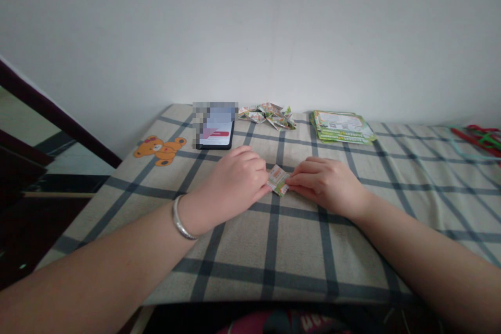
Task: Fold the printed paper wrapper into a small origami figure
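A small folded piece of printed paper, green, white and orange, lies on the checked tablecloth between my two hands. My left hand, with a silver bangle on its wrist, has its fingers curled and pinches the paper's left edge. From the other side my right hand presses its closed fingertips on the paper's right edge. Both hands rest on the cloth.
A black phone lies behind my left hand. A heap of folded paper pieces and a stack of printed sheets sit by the wall. Red and green items lie far right. The table's left edge drops to a dark floor.
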Motion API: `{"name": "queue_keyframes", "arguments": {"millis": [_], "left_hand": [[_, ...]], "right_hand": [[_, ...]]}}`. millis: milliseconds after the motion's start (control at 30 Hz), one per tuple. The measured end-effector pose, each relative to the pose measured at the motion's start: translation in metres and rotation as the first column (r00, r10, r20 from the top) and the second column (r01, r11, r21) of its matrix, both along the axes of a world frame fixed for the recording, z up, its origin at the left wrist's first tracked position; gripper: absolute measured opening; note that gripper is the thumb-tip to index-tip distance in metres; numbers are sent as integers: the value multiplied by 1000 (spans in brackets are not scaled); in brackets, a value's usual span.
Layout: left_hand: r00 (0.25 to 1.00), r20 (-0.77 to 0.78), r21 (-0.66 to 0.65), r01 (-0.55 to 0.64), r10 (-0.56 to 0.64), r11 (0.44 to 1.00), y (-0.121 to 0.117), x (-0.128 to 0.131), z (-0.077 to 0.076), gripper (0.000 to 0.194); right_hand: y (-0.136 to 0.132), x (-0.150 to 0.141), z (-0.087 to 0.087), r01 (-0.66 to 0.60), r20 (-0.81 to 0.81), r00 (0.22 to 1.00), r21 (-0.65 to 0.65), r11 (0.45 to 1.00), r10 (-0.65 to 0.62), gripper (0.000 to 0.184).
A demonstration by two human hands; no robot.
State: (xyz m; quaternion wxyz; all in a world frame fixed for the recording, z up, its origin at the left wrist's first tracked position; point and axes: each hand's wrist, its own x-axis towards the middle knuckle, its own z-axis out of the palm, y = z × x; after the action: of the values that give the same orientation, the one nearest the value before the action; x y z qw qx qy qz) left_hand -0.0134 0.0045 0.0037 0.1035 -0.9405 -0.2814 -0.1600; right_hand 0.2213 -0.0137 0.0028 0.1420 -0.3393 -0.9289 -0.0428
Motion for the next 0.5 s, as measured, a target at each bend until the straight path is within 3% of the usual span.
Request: {"name": "queue_keyframes", "arguments": {"millis": [267, 500], "left_hand": [[1000, -5, 5, -25, 25, 1000, -2, 2, 1, 19], [998, 7, -18, -66, 66, 998, -4, 3, 1, 24]], "right_hand": [[-1, -2, 1, 38, 25, 999, 21, 999, -39, 35], [-3, -6, -1, 120, 23, 992, 37, 992, -121, 19]]}}
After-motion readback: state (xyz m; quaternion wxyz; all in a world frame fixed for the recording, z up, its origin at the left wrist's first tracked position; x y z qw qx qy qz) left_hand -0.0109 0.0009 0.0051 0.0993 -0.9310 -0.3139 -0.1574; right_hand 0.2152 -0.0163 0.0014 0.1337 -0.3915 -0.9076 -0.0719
